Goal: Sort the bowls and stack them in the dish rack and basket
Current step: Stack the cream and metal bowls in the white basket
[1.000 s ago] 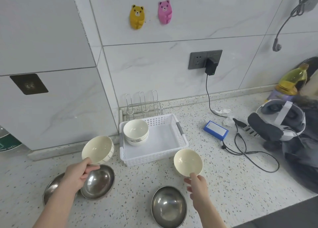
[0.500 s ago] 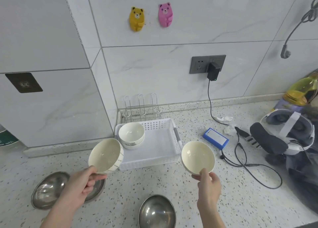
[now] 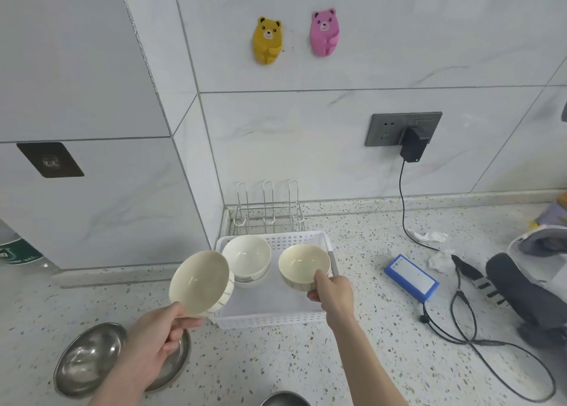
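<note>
My left hand (image 3: 153,341) pinches the rim of a cream ceramic bowl (image 3: 199,281), tilted and held at the left edge of the white plastic basket (image 3: 270,318). My right hand (image 3: 333,292) grips a second cream bowl (image 3: 303,266) by its rim, above the basket's right half. A stack of white ceramic bowls (image 3: 247,258) sits in the basket's back left corner. Behind the basket stands an empty wire dish rack (image 3: 268,212). Two steel bowls (image 3: 89,359) lie on the counter under my left arm, and a third steel bowl (image 3: 285,399) shows at the bottom edge.
A blue box (image 3: 411,276), black cables (image 3: 478,344), crumpled tissue (image 3: 429,237) and a grey-and-white headset (image 3: 534,286) lie on the counter to the right. A charger (image 3: 412,146) hangs from the wall socket. The wall corner juts out left of the rack.
Both hands have carried their cream bowls forward toward the basket; the right bowl went from the counter in front of it to above its right half. The view has shifted forward.
</note>
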